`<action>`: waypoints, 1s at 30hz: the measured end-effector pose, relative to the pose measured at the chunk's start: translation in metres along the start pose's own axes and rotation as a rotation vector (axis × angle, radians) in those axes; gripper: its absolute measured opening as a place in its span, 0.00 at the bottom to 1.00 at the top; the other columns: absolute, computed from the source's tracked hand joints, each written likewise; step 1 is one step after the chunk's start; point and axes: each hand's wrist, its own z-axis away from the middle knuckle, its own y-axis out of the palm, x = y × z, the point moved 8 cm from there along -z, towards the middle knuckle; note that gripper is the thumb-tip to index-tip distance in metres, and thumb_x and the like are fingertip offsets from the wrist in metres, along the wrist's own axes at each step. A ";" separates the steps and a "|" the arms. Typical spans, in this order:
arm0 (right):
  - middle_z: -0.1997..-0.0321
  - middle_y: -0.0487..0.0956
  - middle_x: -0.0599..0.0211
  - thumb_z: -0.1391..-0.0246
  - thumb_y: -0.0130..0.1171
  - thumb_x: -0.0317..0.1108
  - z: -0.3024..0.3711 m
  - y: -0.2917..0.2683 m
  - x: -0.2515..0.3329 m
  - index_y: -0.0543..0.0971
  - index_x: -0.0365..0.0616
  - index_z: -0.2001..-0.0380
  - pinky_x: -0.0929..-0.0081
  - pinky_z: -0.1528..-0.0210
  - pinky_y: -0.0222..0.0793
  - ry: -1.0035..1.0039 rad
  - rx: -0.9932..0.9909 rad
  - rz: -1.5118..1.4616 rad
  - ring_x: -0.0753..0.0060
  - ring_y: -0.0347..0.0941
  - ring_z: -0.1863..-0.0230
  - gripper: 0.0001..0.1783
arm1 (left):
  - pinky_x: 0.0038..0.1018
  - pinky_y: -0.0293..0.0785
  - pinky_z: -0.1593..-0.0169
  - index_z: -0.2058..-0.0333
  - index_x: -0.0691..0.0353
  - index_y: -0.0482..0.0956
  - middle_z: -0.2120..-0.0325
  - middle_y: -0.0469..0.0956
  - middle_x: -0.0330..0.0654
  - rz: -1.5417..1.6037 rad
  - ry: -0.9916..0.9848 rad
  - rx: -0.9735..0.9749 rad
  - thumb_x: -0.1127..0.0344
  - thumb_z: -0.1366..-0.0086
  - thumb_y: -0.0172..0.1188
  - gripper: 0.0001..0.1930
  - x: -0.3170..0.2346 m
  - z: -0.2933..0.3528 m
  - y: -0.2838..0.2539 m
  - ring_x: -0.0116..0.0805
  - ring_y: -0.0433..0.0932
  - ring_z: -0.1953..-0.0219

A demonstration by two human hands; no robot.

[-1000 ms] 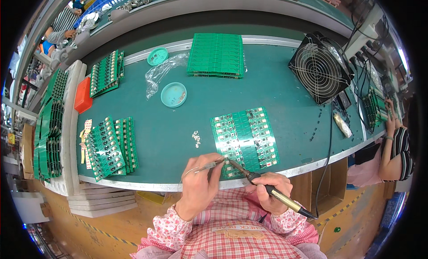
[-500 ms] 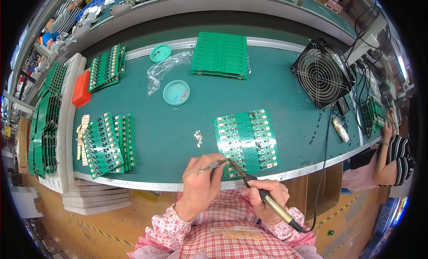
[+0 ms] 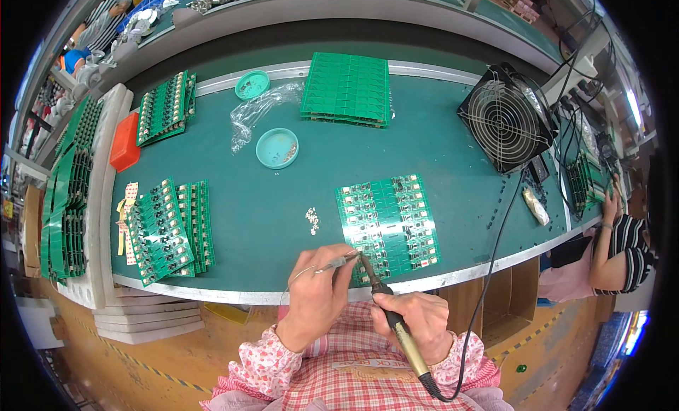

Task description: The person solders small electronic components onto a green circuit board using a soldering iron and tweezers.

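Observation:
A green circuit board panel [image 3: 387,227] lies flat near the table's front edge, set with rows of small parts. Over its near left corner, my left hand [image 3: 317,289] is closed on slim metal tweezers [image 3: 335,263], and a thin wire loops beside the fingers. My right hand [image 3: 417,319] grips a soldering iron [image 3: 408,346] with a gold-coloured handle. Its tip meets the board's near left edge, close beside the tweezers' points. What lies between the two tips is too small to make out. A little pile of tiny pale components [image 3: 312,220] sits left of the board.
More board panels [image 3: 166,231] lie at left, with a stack [image 3: 345,89] at the back. Two round turquoise dishes [image 3: 277,149] and clear plastic wrap [image 3: 262,110] are nearby. A black fan [image 3: 506,121] stands right. The iron's cord [image 3: 488,284] crosses the front edge. Another person [image 3: 622,255] works at far right.
My right hand has shifted left, and the soldering iron now stands steeper, with its handle end and cord swung left. My left hand has barely moved.

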 end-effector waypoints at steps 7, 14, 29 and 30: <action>0.75 0.83 0.61 0.51 0.66 0.22 0.025 -0.035 -0.032 0.82 0.38 0.62 0.69 0.76 0.78 0.088 -0.289 -0.155 0.64 0.82 0.77 0.10 | 0.33 0.75 0.57 0.61 0.64 0.81 0.63 0.83 0.45 -0.001 -0.010 0.022 0.78 0.40 0.64 0.08 -0.001 -0.007 0.006 0.46 0.81 0.63; 0.70 0.83 0.61 0.45 0.65 0.25 0.024 -0.004 -0.075 0.82 0.41 0.61 0.70 0.71 0.74 0.216 -0.470 -0.379 0.65 0.82 0.72 0.08 | 0.42 0.74 0.49 0.61 0.69 0.81 0.64 0.82 0.52 -0.099 -0.049 0.138 0.67 0.31 0.57 0.10 -0.007 -0.005 0.007 0.51 0.80 0.61; 0.73 0.75 0.67 0.37 0.57 0.28 0.034 -0.006 -0.083 0.75 0.43 0.58 0.75 0.75 0.67 0.258 -0.559 -0.460 0.76 0.75 0.78 0.06 | 0.41 0.75 0.53 0.63 0.71 0.83 0.63 0.82 0.56 -0.095 0.006 0.045 0.60 0.28 0.57 0.16 -0.021 -0.006 0.002 0.56 0.80 0.60; 0.74 0.76 0.67 0.37 0.58 0.28 0.034 -0.008 -0.083 0.75 0.43 0.58 0.75 0.75 0.68 0.254 -0.586 -0.450 0.77 0.76 0.77 0.06 | 0.41 0.74 0.52 0.63 0.70 0.83 0.63 0.82 0.56 -0.095 0.007 0.038 0.61 0.29 0.57 0.15 -0.021 -0.006 0.003 0.56 0.80 0.59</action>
